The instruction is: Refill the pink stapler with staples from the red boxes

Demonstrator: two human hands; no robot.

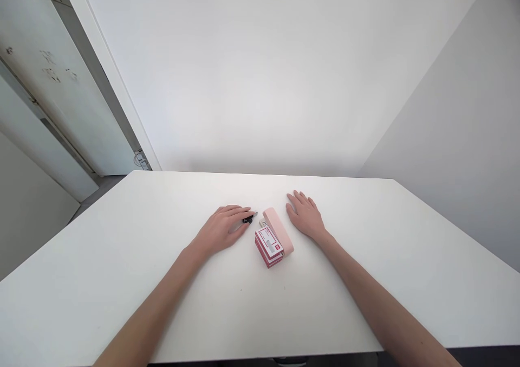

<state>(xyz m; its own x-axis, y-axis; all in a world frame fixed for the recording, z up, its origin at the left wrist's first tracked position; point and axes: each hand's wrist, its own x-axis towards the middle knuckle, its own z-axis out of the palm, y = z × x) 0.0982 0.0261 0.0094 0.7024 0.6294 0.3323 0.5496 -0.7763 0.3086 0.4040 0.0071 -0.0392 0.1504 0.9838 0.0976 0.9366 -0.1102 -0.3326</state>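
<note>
My left hand rests on the white table, its thumb and forefinger closed about a small black object with a silver tip. What kind of object that is, I cannot make out. Right of those fingertips lies a long, rounded pink case, slanted. Against its near left side sits a stack of small red-and-white boxes. A small whitish piece peeks out behind the stack, partly hidden. My right hand lies palm down beyond the case on the right, fingers spread, holding nothing.
The white tabletop spreads to both sides, its near edge running along the bottom. A white wall rises behind it, and a grey wall stands at the right. At the left are a worn whitish cabinet and some cables.
</note>
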